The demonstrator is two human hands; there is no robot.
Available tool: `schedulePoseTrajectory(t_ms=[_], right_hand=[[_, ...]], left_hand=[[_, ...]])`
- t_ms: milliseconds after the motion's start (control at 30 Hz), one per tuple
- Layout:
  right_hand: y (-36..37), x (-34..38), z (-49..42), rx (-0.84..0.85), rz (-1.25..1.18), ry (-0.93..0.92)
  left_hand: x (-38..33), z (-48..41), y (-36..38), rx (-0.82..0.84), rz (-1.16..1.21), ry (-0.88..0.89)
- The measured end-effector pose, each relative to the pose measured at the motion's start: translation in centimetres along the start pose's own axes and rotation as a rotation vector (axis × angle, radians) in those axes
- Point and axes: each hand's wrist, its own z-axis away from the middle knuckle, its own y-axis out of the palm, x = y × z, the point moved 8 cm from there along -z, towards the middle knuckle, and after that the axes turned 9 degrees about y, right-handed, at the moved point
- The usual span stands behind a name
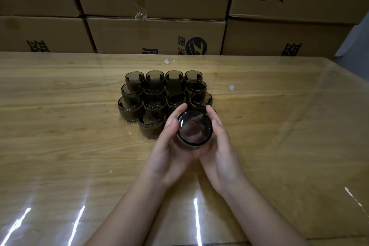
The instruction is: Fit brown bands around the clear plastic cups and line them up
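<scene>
Cup (194, 131) is held between left hand (169, 146) and right hand (221, 146), fingers curled round its sides, with its mouth tilted toward the camera. Banded cups (159, 94) stand in rows on the worktop (79, 146) directly beyond the fingertips, equally near both hands.

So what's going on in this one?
A person grips one cup between the left hand and right hand, just in front of a block of banded cups standing in rows on the wooden table. A brown band seems to sit round the held cup's lower part. Cardboard boxes are stacked behind.
</scene>
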Motion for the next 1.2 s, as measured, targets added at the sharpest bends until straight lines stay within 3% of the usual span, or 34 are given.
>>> schedulePoseTrajectory(t_ms=[200, 367, 467, 600, 767, 867, 933, 1033, 1100, 1200], right_hand=[[0.7, -0.4, 0.0, 0.098, -0.106, 0.017], [0.3, 0.5, 0.0, 0.076, -0.032, -0.044], [-0.1, 1.5, 0.2, 0.010, 0.154, -0.135], [0.4, 3.2, 1.2, -0.055, 0.607, -0.394], [0.0, 1.3, 0.0, -0.048, 0.876, -0.293], [0.9, -0.3, 0.1, 0.053, 1.032, -0.273], [1.2, 0.1, 0.3, 0.065, 0.884, -0.279], [0.4, 0.8, 0.0, 0.062, 0.367, -0.159], [0.2, 0.6, -0.4, 0.100, 0.095, -0.058], [0.4, 0.4, -0.5, 0.130, -0.057, -0.009]], left_hand=[[-0.8, -0.1, 0.4, 0.064, 0.107, 0.031], [-0.2, -0.2, -0.3, -0.014, 0.130, 0.005], [-1.0, -0.4, -0.8, -0.069, -0.216, 0.056], [-4.1, -0.2, -1.3, -0.116, -1.072, 0.313], [-4.8, -0.4, -3.2, -0.260, -1.162, 0.379], [-4.6, -0.3, -3.4, -0.294, -1.204, 0.374], [-4.6, -0.3, -3.2, -0.292, -1.121, 0.373], [-4.2, -0.7, -2.8, -0.196, -0.874, 0.290], [-3.9, -0.7, -1.9, -0.096, -0.885, 0.262], [-3.6, -0.5, -1.1, 0.002, -0.983, 0.307]])
